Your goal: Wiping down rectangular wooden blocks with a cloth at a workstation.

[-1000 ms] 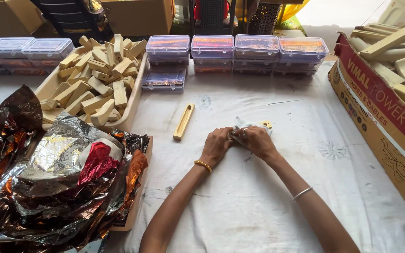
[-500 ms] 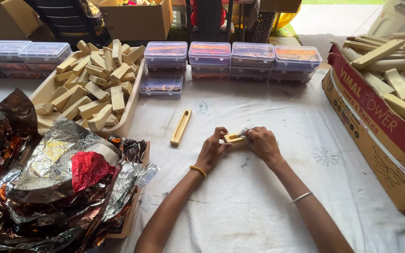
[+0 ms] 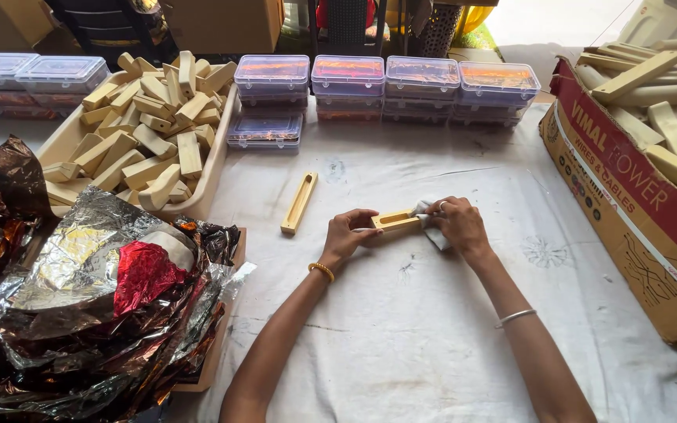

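Note:
A slotted pale wooden block [image 3: 396,222] lies between my hands on the white cloth [image 3: 401,329]. My left hand [image 3: 349,233] grips its near end. My right hand [image 3: 457,223] holds the other end together with a small white rag [image 3: 431,227] pressed against the wood. A second slotted wooden block [image 3: 299,203] lies loose on the cloth just left of my left hand.
A tray [image 3: 211,160] heaped with wooden blocks stands at the back left. Stacked clear plastic boxes [image 3: 385,82] line the far edge. A cardboard carton [image 3: 628,192] of wooden pieces stands on the right. Crumpled metallic foil [image 3: 95,305] covers the left front.
My hands have drawn apart along the block, so its slotted face now shows between them. The rag has moved to its right end.

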